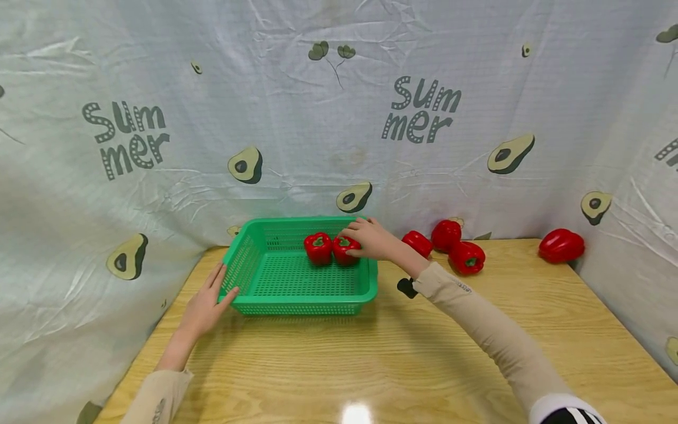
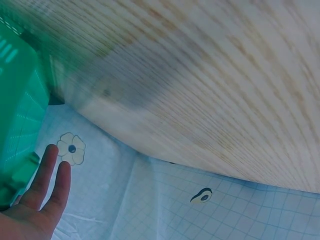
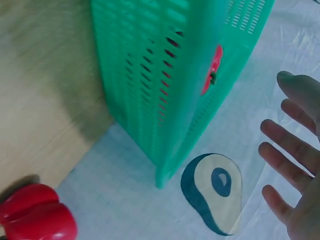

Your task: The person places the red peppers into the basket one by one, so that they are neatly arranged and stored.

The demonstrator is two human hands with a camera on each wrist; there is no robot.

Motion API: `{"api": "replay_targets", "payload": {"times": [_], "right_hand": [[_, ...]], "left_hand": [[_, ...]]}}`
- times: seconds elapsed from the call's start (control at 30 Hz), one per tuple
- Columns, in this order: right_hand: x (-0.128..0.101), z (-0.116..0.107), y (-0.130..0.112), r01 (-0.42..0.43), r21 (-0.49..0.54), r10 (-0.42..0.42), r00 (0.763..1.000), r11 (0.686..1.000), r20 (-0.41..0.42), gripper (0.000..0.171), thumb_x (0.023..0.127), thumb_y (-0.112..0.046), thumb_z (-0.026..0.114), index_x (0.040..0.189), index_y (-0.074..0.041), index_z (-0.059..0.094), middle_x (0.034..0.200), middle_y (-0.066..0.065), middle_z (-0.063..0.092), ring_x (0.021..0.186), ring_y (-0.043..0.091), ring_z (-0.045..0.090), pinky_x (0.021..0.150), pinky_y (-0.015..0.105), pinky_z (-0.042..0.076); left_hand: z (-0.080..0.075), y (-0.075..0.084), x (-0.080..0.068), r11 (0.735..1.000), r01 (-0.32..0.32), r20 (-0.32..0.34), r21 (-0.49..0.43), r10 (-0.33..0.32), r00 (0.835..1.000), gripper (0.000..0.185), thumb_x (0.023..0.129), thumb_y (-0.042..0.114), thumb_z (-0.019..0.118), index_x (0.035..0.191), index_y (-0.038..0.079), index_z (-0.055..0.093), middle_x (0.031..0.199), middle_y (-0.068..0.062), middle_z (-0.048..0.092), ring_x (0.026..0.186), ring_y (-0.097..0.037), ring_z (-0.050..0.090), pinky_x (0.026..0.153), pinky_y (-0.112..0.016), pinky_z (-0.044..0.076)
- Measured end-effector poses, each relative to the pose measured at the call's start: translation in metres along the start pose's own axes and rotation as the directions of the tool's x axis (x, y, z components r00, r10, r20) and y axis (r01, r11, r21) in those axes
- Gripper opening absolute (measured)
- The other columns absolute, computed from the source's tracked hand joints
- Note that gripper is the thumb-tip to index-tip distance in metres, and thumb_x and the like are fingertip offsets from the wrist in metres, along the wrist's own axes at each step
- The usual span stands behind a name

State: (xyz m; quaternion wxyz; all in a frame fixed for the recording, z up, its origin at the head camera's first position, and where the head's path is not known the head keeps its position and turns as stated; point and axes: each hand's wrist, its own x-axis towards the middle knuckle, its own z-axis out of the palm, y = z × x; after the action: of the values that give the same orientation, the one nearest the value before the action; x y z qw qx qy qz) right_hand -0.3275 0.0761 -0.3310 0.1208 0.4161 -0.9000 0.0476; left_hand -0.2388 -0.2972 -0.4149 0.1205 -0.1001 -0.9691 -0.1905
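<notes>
A green plastic basket (image 1: 304, 300) stands on the wooden table, with two red bell peppers inside, one on the left (image 1: 318, 249) and one on the right (image 1: 344, 254). At the basket's left front corner is my left hand (image 1: 203, 306), fingers extended along the rim. The left wrist view shows straight fingers (image 2: 59, 187) beside the green wall. My right hand (image 1: 373, 240) reaches across the right rim, over the right-hand pepper and partly hiding it. Seen from the right wrist, its fingers (image 3: 282, 135) are spread apart, with nothing between them.
Right of the basket, three more red bell peppers (image 1: 467, 258) sit close together. Another red pepper (image 1: 561, 245) lies near the table's far right edge. A small black object (image 1: 406, 288) shows beside the right forearm. A printed white cloth (image 1: 296, 118) hangs behind the table (image 1: 318, 359).
</notes>
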Motion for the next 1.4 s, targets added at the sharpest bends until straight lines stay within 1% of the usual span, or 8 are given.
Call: {"api": "replay_targets", "payload": {"times": [0.1,0.2,0.37,0.53,0.73,0.87,1.13,1.4], "right_hand": [[-0.011,0.002,0.002,0.038,0.004,-0.038,0.998,0.999,-0.059,0.034,0.082,-0.027,0.063,0.113,-0.014,0.06,0.109,0.004,0.061,0.102,0.021,0.049,0.087,0.044,0.037],[-0.021,0.007,0.006,0.061,0.004,-0.06,0.993,0.998,-0.104,0.033,0.082,-0.025,0.064,0.112,-0.013,0.06,0.108,0.006,0.061,0.102,0.022,0.051,0.087,0.043,0.039],[-0.037,0.018,0.015,0.05,0.008,-0.048,0.985,0.999,-0.168,0.034,0.082,-0.025,0.064,0.114,-0.014,0.059,0.108,0.003,0.061,0.101,0.021,0.052,0.087,0.042,0.04],[-0.051,0.03,0.024,0.047,0.027,-0.039,0.967,0.999,-0.252,0.037,0.08,-0.024,0.066,0.114,-0.012,0.059,0.108,0.003,0.061,0.102,0.021,0.054,0.085,0.041,0.041],[-0.062,0.041,0.032,0.056,0.047,-0.039,0.951,0.997,-0.306,0.037,0.081,-0.025,0.065,0.115,-0.01,0.059,0.11,0.003,0.059,0.103,0.02,0.053,0.084,0.039,0.042],[-0.068,0.047,0.038,0.052,0.038,-0.035,0.936,0.998,-0.35,0.038,0.079,-0.022,0.067,0.113,-0.009,0.06,0.111,0.005,0.06,0.101,0.022,0.053,0.082,0.039,0.042],[-0.085,0.057,0.054,0.004,0.008,-0.001,0.919,1.0,-0.395,0.041,0.075,-0.018,0.07,0.113,-0.007,0.059,0.107,0.007,0.06,0.096,0.022,0.053,0.081,0.038,0.04],[-0.108,0.057,0.073,-0.088,-0.008,0.079,0.927,0.996,-0.366,0.042,0.076,-0.021,0.069,0.114,-0.008,0.057,0.11,0.009,0.059,0.102,0.026,0.051,0.083,0.043,0.038]], "left_hand": [[0.001,-0.001,0.0,1.0,-0.003,0.002,-0.002,0.003,1.0,0.069,0.094,0.042,0.036,0.142,-0.002,0.014,0.148,-0.022,0.012,0.114,-0.048,0.041,0.073,-0.053,0.043],[0.001,-0.001,0.0,1.0,-0.006,-0.003,-0.004,0.006,1.0,0.069,0.094,0.042,0.036,0.142,-0.002,0.014,0.147,-0.022,0.013,0.114,-0.049,0.041,0.073,-0.053,0.043],[0.001,-0.001,0.0,1.0,-0.008,-0.008,-0.01,0.008,1.0,0.068,0.094,0.042,0.036,0.142,-0.002,0.015,0.147,-0.023,0.014,0.115,-0.049,0.04,0.076,-0.055,0.042],[0.0,-0.001,-0.001,1.0,-0.009,-0.009,-0.011,0.009,1.0,0.068,0.094,0.041,0.036,0.142,-0.002,0.015,0.147,-0.023,0.014,0.116,-0.049,0.038,0.076,-0.055,0.042],[-0.002,0.0,-0.001,1.0,0.001,-0.001,-0.01,-0.001,1.0,0.067,0.095,0.04,0.037,0.142,-0.002,0.015,0.148,-0.021,0.012,0.116,-0.049,0.039,0.075,-0.054,0.042],[-0.002,0.001,0.0,1.0,0.0,0.001,-0.012,0.0,1.0,0.067,0.095,0.04,0.037,0.142,-0.002,0.015,0.148,-0.021,0.012,0.117,-0.049,0.038,0.076,-0.055,0.042],[-0.001,-0.001,0.001,1.0,-0.001,0.001,-0.01,0.001,1.0,0.067,0.094,0.039,0.038,0.142,-0.003,0.015,0.148,-0.022,0.012,0.114,-0.049,0.041,0.07,-0.051,0.044],[-0.003,0.001,0.002,1.0,0.009,0.023,-0.012,-0.009,1.0,0.067,0.095,0.04,0.035,0.142,-0.002,0.013,0.148,-0.023,0.012,0.118,-0.049,0.037,0.075,-0.054,0.042]]}}
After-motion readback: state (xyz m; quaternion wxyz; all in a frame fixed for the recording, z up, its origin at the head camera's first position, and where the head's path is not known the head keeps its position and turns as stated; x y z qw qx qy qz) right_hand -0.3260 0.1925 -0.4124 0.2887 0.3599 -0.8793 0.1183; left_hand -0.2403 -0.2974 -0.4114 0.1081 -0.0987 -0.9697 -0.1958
